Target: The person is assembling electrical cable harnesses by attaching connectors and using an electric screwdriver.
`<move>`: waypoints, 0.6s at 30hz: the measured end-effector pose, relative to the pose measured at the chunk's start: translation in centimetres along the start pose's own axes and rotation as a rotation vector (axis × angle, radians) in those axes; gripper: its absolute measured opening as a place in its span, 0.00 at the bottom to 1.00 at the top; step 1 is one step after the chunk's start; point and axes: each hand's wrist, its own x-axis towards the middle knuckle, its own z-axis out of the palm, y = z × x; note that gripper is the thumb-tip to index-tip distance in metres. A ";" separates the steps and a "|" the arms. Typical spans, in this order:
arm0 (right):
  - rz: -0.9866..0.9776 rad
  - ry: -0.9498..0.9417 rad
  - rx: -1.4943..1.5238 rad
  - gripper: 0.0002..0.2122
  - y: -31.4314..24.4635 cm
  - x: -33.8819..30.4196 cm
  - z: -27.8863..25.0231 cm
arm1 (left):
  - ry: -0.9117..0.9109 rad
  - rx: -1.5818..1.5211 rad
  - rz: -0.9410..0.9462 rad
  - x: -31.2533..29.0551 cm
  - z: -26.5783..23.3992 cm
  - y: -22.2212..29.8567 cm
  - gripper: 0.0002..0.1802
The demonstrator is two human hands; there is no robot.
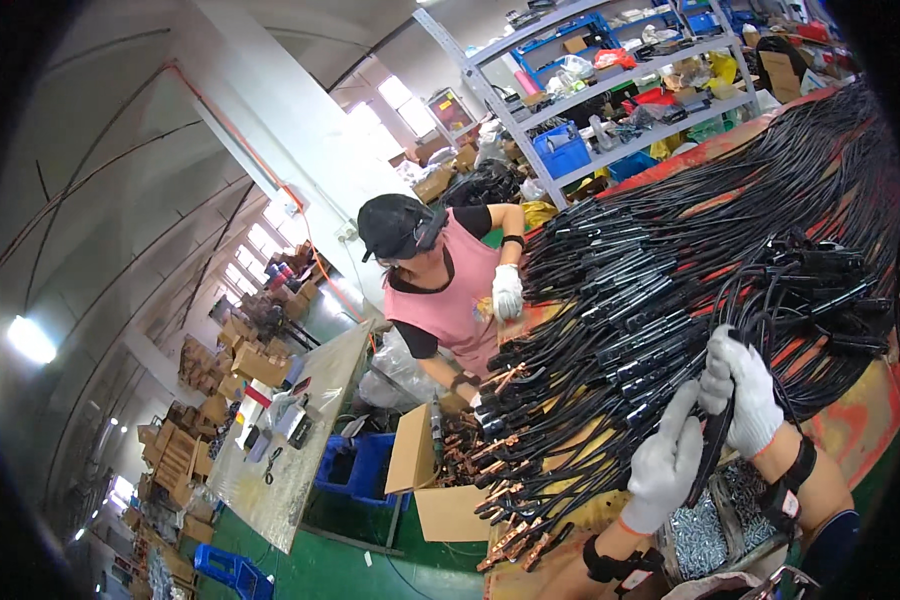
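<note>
My right hand (745,392), in a white work glove, is curled round a dark, sleeve-like cable end (708,455) at the right of the table. Against the same cable end lies my left hand (664,462), also gloved, its fingers closed along the side and nearly meeting the right hand's fingertips. What the fingertips pinch is hidden. Beside both hands spreads a thick layer of black cables (610,400) with glossy black sleeves. Several cables end in copper-coloured clamp pieces (515,540) at the near edge.
Two trays of silvery screws (702,535) sit beneath my wrists. Across the table a co-worker in a pink top (448,285) and white gloves reaches into the cables. An open cardboard box (460,512) holds copper-coloured parts. Behind stand a loaded metal shelf (630,95) and a side table (295,445).
</note>
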 end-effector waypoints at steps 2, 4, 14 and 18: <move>-0.008 0.021 -0.010 0.05 -0.3 0.6 0.1 | -0.078 0.020 -0.013 0.0 -0.1 0.6 0.20; -0.018 0.015 -0.030 0.05 -0.2 0.6 0.6 | 0.004 0.013 0.243 0.2 0.0 -0.1 0.18; -0.010 0.037 -0.029 0.04 0.7 1.8 0.5 | -0.031 -0.033 0.149 0.4 -0.7 -0.4 0.15; -0.031 -0.013 -0.003 0.05 1.7 1.8 0.9 | 0.032 0.053 0.195 -0.5 -0.8 -3.3 0.18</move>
